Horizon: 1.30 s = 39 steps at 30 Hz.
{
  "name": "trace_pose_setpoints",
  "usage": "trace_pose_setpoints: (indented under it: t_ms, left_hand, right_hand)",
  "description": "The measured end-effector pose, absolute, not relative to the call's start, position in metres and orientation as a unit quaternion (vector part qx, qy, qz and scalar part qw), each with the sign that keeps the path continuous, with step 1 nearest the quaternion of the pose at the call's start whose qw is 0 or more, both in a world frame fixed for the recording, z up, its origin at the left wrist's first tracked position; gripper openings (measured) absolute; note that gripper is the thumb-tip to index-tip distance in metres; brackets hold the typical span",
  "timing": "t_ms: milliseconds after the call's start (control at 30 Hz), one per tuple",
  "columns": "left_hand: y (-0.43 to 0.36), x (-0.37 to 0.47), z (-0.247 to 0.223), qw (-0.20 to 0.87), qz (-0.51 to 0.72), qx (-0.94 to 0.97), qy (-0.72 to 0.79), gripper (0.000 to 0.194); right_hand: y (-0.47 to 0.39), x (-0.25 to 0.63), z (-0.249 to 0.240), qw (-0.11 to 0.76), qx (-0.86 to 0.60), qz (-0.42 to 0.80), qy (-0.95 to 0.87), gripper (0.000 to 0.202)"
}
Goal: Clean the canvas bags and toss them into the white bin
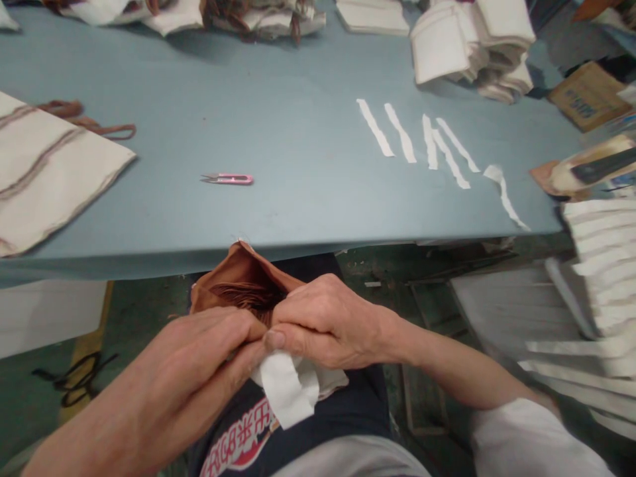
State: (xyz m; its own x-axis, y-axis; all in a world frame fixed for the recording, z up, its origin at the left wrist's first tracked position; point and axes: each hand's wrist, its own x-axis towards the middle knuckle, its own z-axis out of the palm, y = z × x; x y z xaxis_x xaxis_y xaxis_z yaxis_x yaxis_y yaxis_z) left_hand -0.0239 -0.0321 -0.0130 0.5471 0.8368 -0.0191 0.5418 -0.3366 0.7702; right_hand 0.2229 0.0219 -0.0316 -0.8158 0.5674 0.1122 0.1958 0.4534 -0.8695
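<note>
Close to my body, a brown cloth piece (221, 278) with tightly gathered folds inside opens toward the table. My left hand (213, 344) is closed on its near side, with the fingertips hidden. My right hand (332, 324) grips the same cloth from the right, its thumb touching my left fingers. Below the thumb hangs a curled white strip (288, 397); which hand pinches it I cannot tell. A pale cloth edge (332, 381) shows under my right hand.
Pink-handled thread snips (233, 179) lie on the blue-green table (278, 106). Several loose white strips (375, 129) are at the right. A white cloth with brown lines (50, 165) lies left. Stacked white pieces (447, 46) and a cardboard box (589, 96) stand at back right.
</note>
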Motion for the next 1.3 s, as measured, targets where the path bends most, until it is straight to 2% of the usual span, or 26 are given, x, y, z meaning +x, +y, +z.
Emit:
trace_pose_setpoints:
  t_ms: [100, 167, 333, 400, 500, 800, 900, 1100, 1300]
  left_hand:
    - [-0.025, -0.014, -0.015, 0.444, 0.216, 0.761, 0.422, 0.026]
    - [-0.024, -0.007, -0.017, 0.496, 0.256, 0.713, 0.425, 0.034]
    - [-0.029, 0.008, -0.034, 0.692, 0.318, 0.49, 0.424, 0.051]
    - [-0.031, 0.014, -0.044, 0.768, 0.32, 0.383, 0.401, 0.055]
    - [-0.03, 0.021, -0.054, 0.813, 0.338, 0.295, 0.371, 0.059]
    - [-0.022, 0.012, -0.062, 0.808, 0.341, 0.339, 0.339, 0.052]
    - [-0.018, 0.009, -0.062, 0.798, 0.342, 0.357, 0.345, 0.053]
    - [-0.007, -0.002, -0.041, 0.663, 0.313, 0.561, 0.384, 0.049]
    - [-0.011, -0.004, -0.02, 0.533, 0.307, 0.672, 0.413, 0.032]
  right_hand:
    - [0.021, 0.219, -0.041, 0.244, -0.212, 0.552, -0.769, 0.043]
    - [0.018, 0.215, -0.049, 0.314, -0.198, 0.549, -0.749, 0.04]
    - [0.015, 0.203, -0.066, 0.475, -0.171, 0.332, -0.797, 0.043]
    - [0.016, 0.201, -0.069, 0.493, -0.172, 0.239, -0.819, 0.045]
    - [0.018, 0.202, -0.072, 0.493, -0.188, 0.159, -0.835, 0.048]
    - [0.028, 0.199, -0.075, 0.502, -0.173, 0.153, -0.834, 0.055]
    - [0.028, 0.2, -0.074, 0.492, -0.168, 0.195, -0.832, 0.053]
    - [0.02, 0.206, -0.067, 0.441, -0.157, 0.285, -0.837, 0.047]
    - [0.012, 0.212, -0.059, 0.388, -0.154, 0.479, -0.772, 0.049]
